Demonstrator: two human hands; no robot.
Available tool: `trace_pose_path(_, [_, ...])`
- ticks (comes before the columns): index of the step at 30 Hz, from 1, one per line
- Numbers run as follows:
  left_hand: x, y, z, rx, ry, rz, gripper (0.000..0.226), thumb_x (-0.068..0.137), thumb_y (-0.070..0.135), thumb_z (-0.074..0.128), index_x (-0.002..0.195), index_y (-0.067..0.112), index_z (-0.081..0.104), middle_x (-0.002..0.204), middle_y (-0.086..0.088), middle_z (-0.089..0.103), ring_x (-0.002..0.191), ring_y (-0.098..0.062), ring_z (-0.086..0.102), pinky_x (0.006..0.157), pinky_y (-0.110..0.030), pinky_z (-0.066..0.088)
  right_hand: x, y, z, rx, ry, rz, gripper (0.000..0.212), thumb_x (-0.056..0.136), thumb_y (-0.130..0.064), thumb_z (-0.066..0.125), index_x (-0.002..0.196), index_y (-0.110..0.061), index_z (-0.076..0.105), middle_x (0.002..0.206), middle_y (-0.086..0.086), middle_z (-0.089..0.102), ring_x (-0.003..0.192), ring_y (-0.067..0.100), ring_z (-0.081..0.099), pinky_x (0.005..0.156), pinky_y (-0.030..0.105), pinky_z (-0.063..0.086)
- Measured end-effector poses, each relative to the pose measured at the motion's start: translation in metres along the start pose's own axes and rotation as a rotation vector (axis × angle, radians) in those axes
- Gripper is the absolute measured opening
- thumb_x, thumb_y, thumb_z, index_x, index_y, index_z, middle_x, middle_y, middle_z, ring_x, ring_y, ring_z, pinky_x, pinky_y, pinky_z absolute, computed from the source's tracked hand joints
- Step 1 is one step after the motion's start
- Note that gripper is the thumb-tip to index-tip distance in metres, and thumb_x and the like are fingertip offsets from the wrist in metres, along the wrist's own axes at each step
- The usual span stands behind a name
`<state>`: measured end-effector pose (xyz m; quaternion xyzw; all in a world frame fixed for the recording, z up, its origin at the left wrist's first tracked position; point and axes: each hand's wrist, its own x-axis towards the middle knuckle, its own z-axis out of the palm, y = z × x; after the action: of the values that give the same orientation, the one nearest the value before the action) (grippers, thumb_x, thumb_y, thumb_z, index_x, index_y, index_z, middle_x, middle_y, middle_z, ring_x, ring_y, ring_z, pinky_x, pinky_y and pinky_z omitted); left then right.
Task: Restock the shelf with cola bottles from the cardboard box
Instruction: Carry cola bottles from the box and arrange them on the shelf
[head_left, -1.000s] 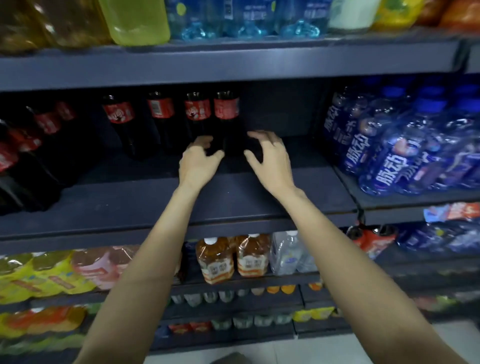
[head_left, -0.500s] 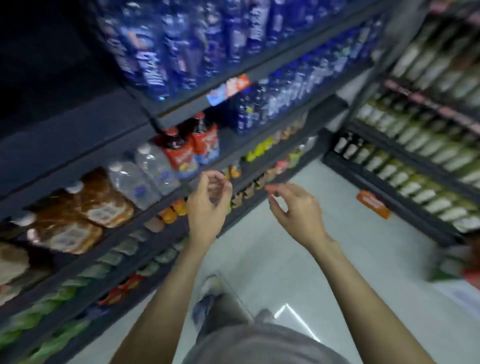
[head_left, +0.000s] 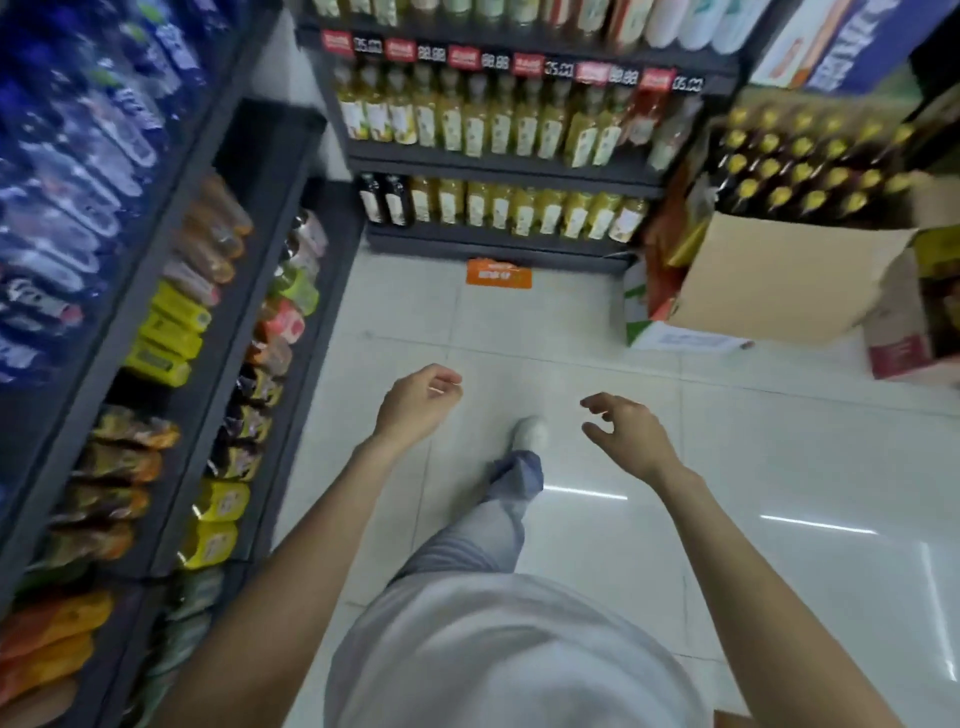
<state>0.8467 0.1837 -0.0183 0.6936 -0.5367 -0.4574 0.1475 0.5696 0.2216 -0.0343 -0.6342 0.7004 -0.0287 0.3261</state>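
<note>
In a shop aisle, glossy white tiled floor (head_left: 597, 332) with light streaks; view tilts down. Dark grey metal shelf unit (head_left: 249, 291) runs along the left edge, holding blue-labelled clear water bottles (head_left: 78, 156) up top, then yellow, orange and brown drink packs below, blurred. Another dark shelf rack (head_left: 498, 161) faces from the far end, rows of yellow-green drink bottles with red price tags. Orange floor sign (head_left: 498, 273) lies just before it. Open brown cardboard box (head_left: 779, 275) sits on the floor at right, flap raised, contents hidden; cola bottles not discernible. Gold-capped dark bottles (head_left: 795, 166) packed behind it. Left hand (head_left: 418, 402) and right hand (head_left: 623, 428) hang over the floor, apart, fingers loosely curled, holding nothing. White shoe (head_left: 530, 431) and grey trouser leg between them
</note>
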Motion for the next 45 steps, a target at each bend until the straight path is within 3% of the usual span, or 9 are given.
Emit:
trace_pose_path(5, [0.105,0.098,0.067,0.123,-0.047,0.033,0.018,0.09,0.028,0.056,0.106,0.023,0.064,0.103,0.008,0.066,0.088,-0.011,0.058,0.072,-0.023,0.039,0.071,0.078,-0.076,0.055,0.015,0.203,0.03,0.092,-0.025,0.058,0.121,-0.021,0.058,0.117,-0.001,0.064,0.105,0.018,0.06,0.084,0.029,0.043])
trace_pose_path(10, [0.187,0.202,0.136,0.146,-0.184,0.12,0.021,0.093,0.026,0.054,0.11,0.021,0.063,0.11,0.004,0.066,0.093,-0.013,0.06,0.079,-0.026,0.047,0.134,0.15,-0.143,0.121,0.002,0.372,0.029,0.092,-0.022,0.055,0.12,-0.019,0.059,0.115,0.0,0.065,0.107,0.019,0.058,0.083,0.028,0.041])
trace_pose_path(21, [0.305,0.385,0.324,0.155,-0.261,0.38,0.021,0.088,0.013,0.062,0.109,0.015,0.063,0.102,0.002,0.068,0.092,-0.012,0.063,0.083,-0.029,0.052,0.26,0.348,-0.299,0.281,0.267,0.424,0.027,0.088,-0.01,0.054,0.113,-0.013,0.063,0.098,0.004,0.068,0.084,0.016,0.057,0.082,0.029,0.045])
trace_pose_path(24, [0.32,0.423,0.376,0.166,-0.236,0.374,0.021,0.088,0.015,0.063,0.109,0.016,0.062,0.102,0.003,0.066,0.089,-0.009,0.06,0.078,-0.023,0.048,0.291,0.404,-0.334,0.263,0.319,0.401,0.031,0.084,-0.009,0.058,0.115,-0.012,0.061,0.105,0.006,0.067,0.095,0.024,0.061,0.09,0.039,0.048])
trace_pose_path(29, [0.349,0.481,0.463,0.125,-0.192,0.26,0.026,0.088,0.023,0.063,0.113,0.019,0.061,0.11,0.008,0.062,0.096,-0.005,0.058,0.085,-0.029,0.05,0.345,0.49,-0.384,0.165,0.321,0.311,0.042,0.083,-0.007,0.061,0.125,-0.01,0.055,0.118,0.011,0.064,0.104,0.032,0.059,0.086,0.037,0.048])
trace_pose_path(31, [0.362,0.496,0.489,0.142,-0.137,0.255,0.029,0.088,0.027,0.063,0.116,0.02,0.06,0.112,0.008,0.061,0.102,-0.009,0.058,0.085,-0.03,0.05,0.366,0.516,-0.391,0.062,0.294,0.245,0.049,0.083,-0.01,0.064,0.129,-0.008,0.05,0.124,0.013,0.059,0.11,0.035,0.052,0.091,0.04,0.044])
trace_pose_path(36, [0.41,0.528,0.532,0.523,0.062,0.486,0.048,0.082,0.03,0.068,0.126,0.015,0.055,0.119,-0.006,0.059,0.117,-0.027,0.048,0.095,-0.037,0.042,0.417,0.557,-0.396,-0.167,0.166,0.069,0.073,0.075,-0.023,0.074,0.139,-0.013,0.04,0.139,0.007,0.047,0.125,0.035,0.037,0.099,0.044,0.03])
trace_pose_path(42, [0.457,0.551,0.559,0.926,-0.08,0.568,0.049,0.085,0.04,0.064,0.127,0.02,0.049,0.123,-0.003,0.057,0.119,-0.025,0.047,0.103,-0.036,0.028,0.459,0.573,-0.398,-0.28,0.109,-0.167,0.064,0.071,-0.028,0.078,0.127,-0.011,0.051,0.116,0.014,0.062,0.12,0.033,0.044,0.1,0.042,0.028])
trace_pose_path(45, [0.47,0.553,0.569,1.011,-0.119,0.546,0.047,0.083,0.04,0.067,0.123,0.023,0.051,0.123,-0.001,0.056,0.115,-0.023,0.05,0.1,-0.035,0.029,0.466,0.576,-0.399,-0.39,0.078,-0.203,0.065,0.073,-0.034,0.076,0.129,-0.014,0.049,0.119,0.009,0.062,0.123,0.03,0.042,0.1,0.038,0.023])
